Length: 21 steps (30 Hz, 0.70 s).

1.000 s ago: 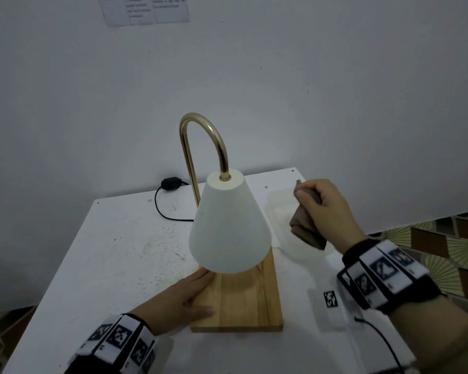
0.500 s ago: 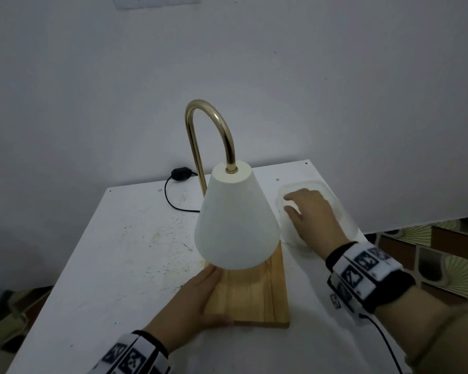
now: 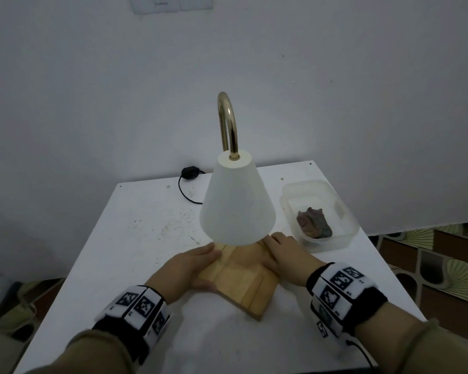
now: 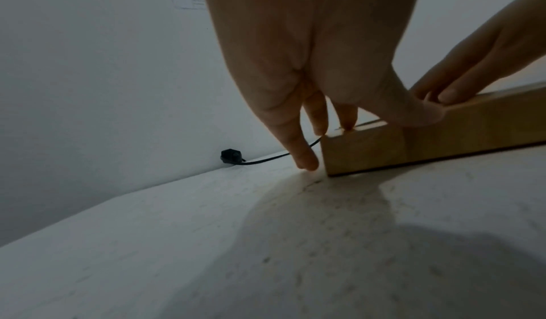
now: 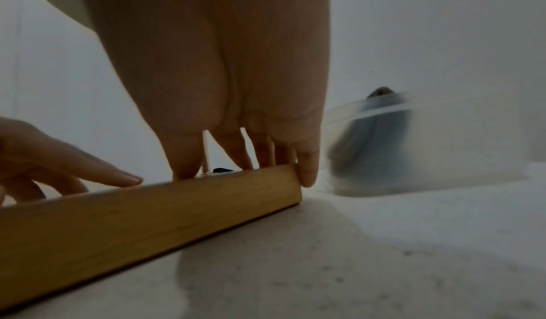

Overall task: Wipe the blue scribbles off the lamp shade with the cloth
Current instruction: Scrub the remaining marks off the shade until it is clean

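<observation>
My left hand [image 3: 185, 268] lies flat on the left edge of the lamp's wooden base [image 3: 239, 279], fingers straight, thumb along the near side, pressing, not wrapped round it. Pinky tip touches the bench [image 3: 135, 238] just beside the base corner in the left wrist view. Black cord w/ switch [image 3: 187, 172] trails off beyond that hand, toward the wall.

Lamp shade [image 3: 237, 203] hangs between & just past both hands, over the far end of the base. The side facing me looks clean white; no blue scribbles that I can see. Can't tell abt the far side.

My right hand [image 3: 287, 256] is flat on the right edge of the base, fingers straight, holding nothing.

Cloth [image 3: 314, 224] sits crumpled in the clear plastic tub [image 3: 346, 240], just beyond & right of my right hand, so that hand is much nearer to it.

Base lies skewed, a corner pointing at me. My guess: I'm turning the lamp to check the shade's other side.
</observation>
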### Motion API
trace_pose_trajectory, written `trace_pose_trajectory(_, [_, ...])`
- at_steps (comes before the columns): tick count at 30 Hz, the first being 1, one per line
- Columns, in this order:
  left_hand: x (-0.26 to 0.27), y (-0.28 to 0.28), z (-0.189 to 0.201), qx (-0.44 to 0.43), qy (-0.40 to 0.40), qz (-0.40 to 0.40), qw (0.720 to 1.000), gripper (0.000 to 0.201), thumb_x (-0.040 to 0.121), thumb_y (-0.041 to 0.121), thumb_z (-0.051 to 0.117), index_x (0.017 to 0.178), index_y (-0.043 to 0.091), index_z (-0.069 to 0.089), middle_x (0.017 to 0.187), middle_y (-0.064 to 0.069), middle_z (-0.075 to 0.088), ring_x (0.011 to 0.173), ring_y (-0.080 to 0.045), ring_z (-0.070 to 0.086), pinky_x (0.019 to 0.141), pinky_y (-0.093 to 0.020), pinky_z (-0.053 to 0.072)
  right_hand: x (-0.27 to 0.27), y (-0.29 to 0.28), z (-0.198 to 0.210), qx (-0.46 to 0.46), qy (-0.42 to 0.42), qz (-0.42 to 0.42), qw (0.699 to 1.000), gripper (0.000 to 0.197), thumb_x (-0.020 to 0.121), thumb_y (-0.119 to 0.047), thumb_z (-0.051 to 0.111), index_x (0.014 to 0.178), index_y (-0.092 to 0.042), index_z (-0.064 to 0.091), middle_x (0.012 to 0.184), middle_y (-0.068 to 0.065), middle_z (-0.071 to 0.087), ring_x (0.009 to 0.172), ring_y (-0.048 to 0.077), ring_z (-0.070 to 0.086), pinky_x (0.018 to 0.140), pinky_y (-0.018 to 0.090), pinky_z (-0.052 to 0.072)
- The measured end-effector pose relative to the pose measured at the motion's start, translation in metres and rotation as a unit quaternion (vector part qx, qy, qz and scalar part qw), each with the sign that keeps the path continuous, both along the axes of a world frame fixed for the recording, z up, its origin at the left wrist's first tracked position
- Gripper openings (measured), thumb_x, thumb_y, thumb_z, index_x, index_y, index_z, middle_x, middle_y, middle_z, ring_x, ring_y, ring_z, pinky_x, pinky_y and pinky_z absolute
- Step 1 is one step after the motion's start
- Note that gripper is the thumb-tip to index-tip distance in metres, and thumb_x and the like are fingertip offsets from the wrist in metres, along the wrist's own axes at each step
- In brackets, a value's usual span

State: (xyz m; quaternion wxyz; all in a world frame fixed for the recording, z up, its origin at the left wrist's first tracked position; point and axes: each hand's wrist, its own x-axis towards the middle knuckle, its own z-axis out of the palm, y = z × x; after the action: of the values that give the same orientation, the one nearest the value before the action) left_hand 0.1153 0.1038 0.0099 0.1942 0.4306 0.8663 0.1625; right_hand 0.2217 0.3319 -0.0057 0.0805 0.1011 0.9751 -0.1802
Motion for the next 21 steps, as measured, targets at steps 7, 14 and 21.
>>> trace_pose_trajectory(7, [0.040,-0.008,0.000,-0.006,-0.055,0.089,0.994,0.115,0.059,0.086,0.040,0.150,0.023,0.011,0.158,0.002,-0.005,0.145,-0.013,0.009,0.117,-0.029,0.018,0.018,-0.018,0.015,0.001,-0.057,-0.012,0.998,0.058,0.097,-0.037,0.041,0.143,-0.009,0.019,0.134,0.015,0.035,0.120,0.032,0.038,0.097,0.040,0.038])
trace_pose_trajectory(14, [0.068,-0.003,-0.009,-0.019,-0.096,0.096,0.991,0.135,0.059,0.076,0.060,0.145,0.014,-0.024,0.150,0.002,-0.035,0.145,-0.014,-0.007,0.116,-0.025,0.010,0.034,-0.041,0.023,-0.003,-0.073,-0.025,0.997,0.053,0.097,-0.036,0.043,0.135,-0.002,0.029,0.131,0.015,0.035,0.117,0.030,0.041,0.092,0.032,0.037])
trace_pose_trajectory(21, [0.043,-0.010,0.004,-0.033,-0.067,0.047,0.996,0.140,0.045,0.079,0.055,0.146,0.019,-0.021,0.153,0.007,-0.026,0.144,-0.011,0.007,0.110,-0.016,0.015,0.055,-0.032,0.031,-0.067,-0.076,0.036,0.994,0.027,0.095,-0.038,0.046,0.104,-0.012,0.045,0.104,0.003,0.042,0.088,0.017,0.044,0.076,0.025,0.035])
